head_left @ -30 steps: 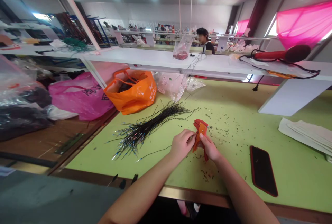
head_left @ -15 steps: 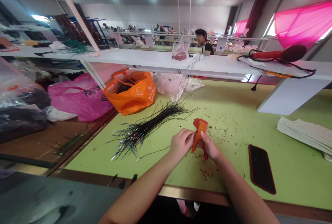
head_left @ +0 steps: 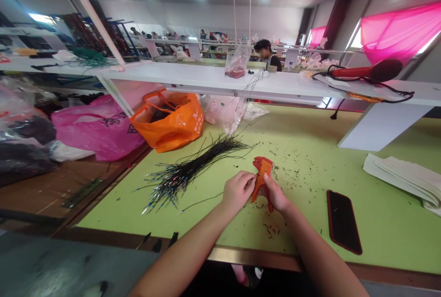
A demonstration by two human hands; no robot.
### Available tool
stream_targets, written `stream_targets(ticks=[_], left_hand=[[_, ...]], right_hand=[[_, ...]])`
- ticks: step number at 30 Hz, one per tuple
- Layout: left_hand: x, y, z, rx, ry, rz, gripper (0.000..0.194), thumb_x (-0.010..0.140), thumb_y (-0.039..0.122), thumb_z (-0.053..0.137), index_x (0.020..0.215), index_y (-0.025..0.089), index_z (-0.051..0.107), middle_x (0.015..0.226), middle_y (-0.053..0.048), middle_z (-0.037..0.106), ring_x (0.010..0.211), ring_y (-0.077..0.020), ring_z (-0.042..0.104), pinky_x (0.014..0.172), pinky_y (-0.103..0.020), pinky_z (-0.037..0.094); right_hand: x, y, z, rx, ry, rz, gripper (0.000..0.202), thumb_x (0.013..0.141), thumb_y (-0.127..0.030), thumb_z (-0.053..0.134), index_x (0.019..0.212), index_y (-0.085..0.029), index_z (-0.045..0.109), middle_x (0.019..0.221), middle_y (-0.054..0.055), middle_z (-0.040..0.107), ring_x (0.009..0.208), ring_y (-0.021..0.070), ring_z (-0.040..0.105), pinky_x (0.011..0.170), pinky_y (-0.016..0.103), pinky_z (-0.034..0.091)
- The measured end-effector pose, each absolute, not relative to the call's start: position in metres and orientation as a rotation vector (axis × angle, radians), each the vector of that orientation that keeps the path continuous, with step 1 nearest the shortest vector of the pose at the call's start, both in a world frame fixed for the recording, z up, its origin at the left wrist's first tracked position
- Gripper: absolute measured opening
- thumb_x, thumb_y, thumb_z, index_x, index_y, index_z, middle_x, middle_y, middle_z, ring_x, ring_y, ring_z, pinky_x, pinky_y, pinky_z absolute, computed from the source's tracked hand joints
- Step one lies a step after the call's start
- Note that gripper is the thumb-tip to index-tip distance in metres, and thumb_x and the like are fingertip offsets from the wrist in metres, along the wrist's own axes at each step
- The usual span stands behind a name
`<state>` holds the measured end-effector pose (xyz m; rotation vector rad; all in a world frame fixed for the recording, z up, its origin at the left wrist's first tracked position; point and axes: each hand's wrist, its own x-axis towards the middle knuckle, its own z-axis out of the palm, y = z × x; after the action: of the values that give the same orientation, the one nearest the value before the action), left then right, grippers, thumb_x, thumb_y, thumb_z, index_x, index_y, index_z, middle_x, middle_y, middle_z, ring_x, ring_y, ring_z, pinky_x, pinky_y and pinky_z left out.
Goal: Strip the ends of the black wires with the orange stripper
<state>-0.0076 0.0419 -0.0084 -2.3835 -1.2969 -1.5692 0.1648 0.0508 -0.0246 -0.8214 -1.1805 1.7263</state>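
My right hand [head_left: 274,192] is wrapped round the handles of an orange-red wire stripper [head_left: 263,175], its jaws pointing away from me above the table. Close against the tool's left side, my left hand [head_left: 238,190] pinches a thin black wire [head_left: 201,202], whose tail runs out to the left over the tabletop. The pinched end is hidden by my fingers. A bundle of black wires [head_left: 196,164] with blue and silvery ends lies to the left of my hands. Small dark offcuts [head_left: 296,173] are scattered around and beyond the stripper.
On the green table [head_left: 389,232] lie a phone [head_left: 343,221] and folded white cloth or sheets [head_left: 403,175] at the right. An orange bag [head_left: 172,127] and clear plastic bags [head_left: 222,111] stand behind the bundle. A white shelf [head_left: 200,74] crosses behind, carrying a red heat-gun-like tool [head_left: 372,71].
The view has shifted slightly, so most things sit a little further left. Both hands keep nearly the same pose at the stripper.
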Motion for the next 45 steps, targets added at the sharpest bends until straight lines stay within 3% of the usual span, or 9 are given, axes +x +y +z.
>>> stream_targets(ticks=[7, 24, 45], left_hand=[[-0.0072, 0.0415, -0.0068, -2.359, -1.224, -1.646, 0.017, 0.106, 0.022, 0.059, 0.099, 0.019, 0.074, 0.091, -0.005, 0.079, 0.067, -0.0114, 0.072, 0.062, -0.021, 0.058], [-0.0059, 0.0433, -0.008, -2.41, -1.189, -1.732, 0.014, 0.105, 0.02, 0.061, 0.101, 0.019, 0.074, 0.092, -0.005, 0.078, 0.067, -0.0115, 0.071, 0.061, -0.021, 0.059], [-0.0073, 0.0444, -0.0108, -2.388, -1.174, -1.734, 0.013, 0.105, 0.021, 0.061, 0.1, 0.02, 0.074, 0.088, -0.005, 0.077, 0.071, -0.0134, 0.073, 0.064, -0.023, 0.061]], right_hand=[[0.1662, 0.0532, -0.025, -0.811, -1.215, 1.722, 0.073, 0.087, -0.089, 0.061, 0.091, -0.017, 0.074, 0.084, 0.011, 0.078, 0.075, 0.0236, 0.075, 0.067, 0.033, 0.063], [0.1664, 0.0527, -0.026, -0.864, -1.214, 1.714, 0.072, 0.084, -0.088, 0.065, 0.103, -0.02, 0.074, 0.088, 0.01, 0.077, 0.077, 0.0247, 0.074, 0.067, 0.035, 0.062], [0.1644, 0.0489, -0.0184, -0.913, -1.272, 1.674, 0.074, 0.086, -0.091, 0.06, 0.094, -0.019, 0.075, 0.084, 0.011, 0.074, 0.081, 0.0265, 0.074, 0.07, 0.037, 0.061]])
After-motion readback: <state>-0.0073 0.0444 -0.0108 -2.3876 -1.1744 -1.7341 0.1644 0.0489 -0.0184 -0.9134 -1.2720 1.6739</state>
